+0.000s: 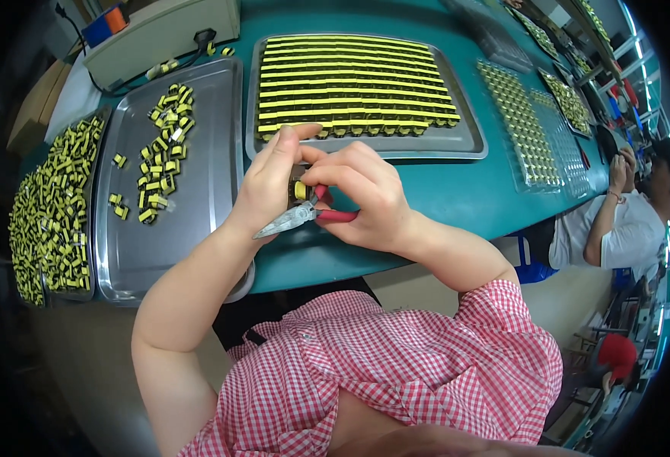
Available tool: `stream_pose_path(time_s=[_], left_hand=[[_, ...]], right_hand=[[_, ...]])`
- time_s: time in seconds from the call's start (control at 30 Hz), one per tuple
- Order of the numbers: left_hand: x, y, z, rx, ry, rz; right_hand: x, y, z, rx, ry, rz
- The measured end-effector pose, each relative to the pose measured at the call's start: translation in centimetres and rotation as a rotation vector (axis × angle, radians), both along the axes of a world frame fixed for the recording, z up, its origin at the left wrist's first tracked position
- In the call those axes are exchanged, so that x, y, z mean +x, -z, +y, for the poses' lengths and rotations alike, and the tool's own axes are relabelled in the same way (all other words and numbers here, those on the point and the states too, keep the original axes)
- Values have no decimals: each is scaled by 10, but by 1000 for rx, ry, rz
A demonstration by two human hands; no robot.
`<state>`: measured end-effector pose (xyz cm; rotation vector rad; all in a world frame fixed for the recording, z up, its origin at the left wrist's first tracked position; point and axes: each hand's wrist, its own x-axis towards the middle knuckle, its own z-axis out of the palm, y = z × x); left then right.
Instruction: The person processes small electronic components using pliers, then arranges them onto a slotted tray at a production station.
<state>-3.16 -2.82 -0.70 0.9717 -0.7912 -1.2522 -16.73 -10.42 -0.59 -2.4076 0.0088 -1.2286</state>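
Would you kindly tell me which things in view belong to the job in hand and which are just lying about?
Apparently in use:
red-handled pliers, in the right hand
yellow-and-black part, at the left hand
tray of lined-up parts
tray of loose parts
heaped parts, far left

Probably lying about:
cardboard box
orange-and-blue object

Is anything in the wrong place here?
Maybe: a couple of yellow-and-black pieces lie loose on the green table near the black plug. That looks odd because most of the others sit in trays. I can't see anything clearly broken.
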Motion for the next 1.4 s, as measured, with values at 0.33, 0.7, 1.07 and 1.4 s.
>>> stream_pose_path(time_s=[0.33,0.7,1.07,1.4], left_hand=[[15,-9,-6,64,-179,-76],[15,-9,-7,58,-152,-148],[19,-4,-10,32,-180,-189],[21,-7,-9,31,-177,-197]], right_hand=[[-37,-30,-53,384,408,93],[-98,-15,-99,285,970,681],[-101,3,-109,195,952,696],[-96,16,-114,208,967,593]])
